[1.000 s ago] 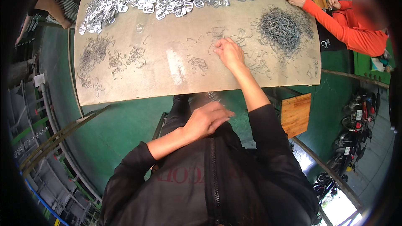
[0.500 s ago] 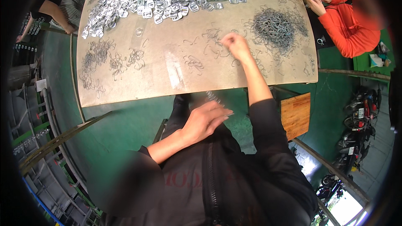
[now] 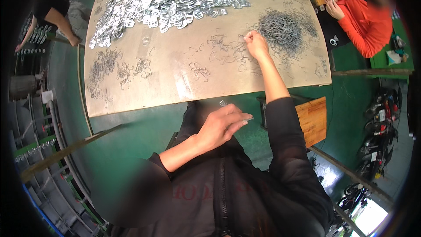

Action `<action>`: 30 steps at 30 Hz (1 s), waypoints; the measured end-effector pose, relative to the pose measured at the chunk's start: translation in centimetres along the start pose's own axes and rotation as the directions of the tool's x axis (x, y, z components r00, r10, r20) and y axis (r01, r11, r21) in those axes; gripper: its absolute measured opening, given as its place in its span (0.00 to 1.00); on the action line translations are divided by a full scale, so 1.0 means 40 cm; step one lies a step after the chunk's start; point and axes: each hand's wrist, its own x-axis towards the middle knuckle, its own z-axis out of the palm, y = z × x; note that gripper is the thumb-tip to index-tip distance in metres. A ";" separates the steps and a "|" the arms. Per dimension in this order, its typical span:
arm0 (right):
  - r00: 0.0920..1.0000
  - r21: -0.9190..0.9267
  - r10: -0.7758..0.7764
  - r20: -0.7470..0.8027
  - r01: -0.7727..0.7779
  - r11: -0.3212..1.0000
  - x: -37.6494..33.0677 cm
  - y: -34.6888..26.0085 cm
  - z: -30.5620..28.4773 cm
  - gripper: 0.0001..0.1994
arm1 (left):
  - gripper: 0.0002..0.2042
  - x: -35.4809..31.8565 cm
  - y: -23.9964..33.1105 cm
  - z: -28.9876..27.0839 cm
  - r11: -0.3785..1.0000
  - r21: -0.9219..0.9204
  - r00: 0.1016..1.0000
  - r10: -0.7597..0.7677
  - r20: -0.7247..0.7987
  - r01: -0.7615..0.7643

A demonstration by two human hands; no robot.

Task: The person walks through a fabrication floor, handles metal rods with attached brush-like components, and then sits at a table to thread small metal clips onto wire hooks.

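Observation:
My left hand (image 3: 222, 123) is in front of the table's near edge, fingers pressed together. A thin silver metal piece (image 3: 249, 119) shows at its fingertips, seen edge-on, so its kind is unclear. Just beyond that hand hang some small shiny metal bits (image 3: 222, 103); what holds them is hidden. Over the table, my right hand (image 3: 257, 44) has thumb and fingers pinched; anything between them is too small to make out. Right of it lies a dense heap of thin bent wire pieces (image 3: 280, 30). Scattered wire pieces (image 3: 219, 49) lie to its left.
A large pile of flat silver metal buckles (image 3: 175, 0) covers the far part of the table (image 3: 162, 92). More wire pieces (image 3: 104, 66) lie at the left. A wooden stool (image 3: 312, 120) stands right. Two co-workers are nearby, one in a red sleeve (image 3: 362, 30).
My right hand has shifted right, from the scattered wires toward the dense heap. My left hand has moved slightly right, still gripping the metal piece. The view has turned a little.

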 end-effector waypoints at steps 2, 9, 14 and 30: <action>1.000 0.311 0.016 -0.003 -0.014 0.950 -0.059 -0.013 -0.068 0.05 | 0.11 0.017 0.010 -0.004 1.000 -0.001 1.000 0.027 0.010 -0.027; 0.968 0.868 0.214 -0.134 0.010 0.496 -0.500 -0.171 -0.338 0.06 | 0.09 0.109 0.051 -0.028 0.986 0.006 0.975 0.166 0.149 -0.169; 0.860 0.910 0.398 -0.318 0.159 0.383 -0.706 -0.252 -0.328 0.07 | 0.10 0.153 0.106 -0.032 0.984 -0.108 0.926 0.168 0.338 -0.139; -0.004 0.567 0.598 -0.802 0.313 0.762 -0.861 -0.340 -0.296 0.08 | 0.09 0.208 0.223 0.196 0.685 -0.522 0.385 0.723 0.574 -0.508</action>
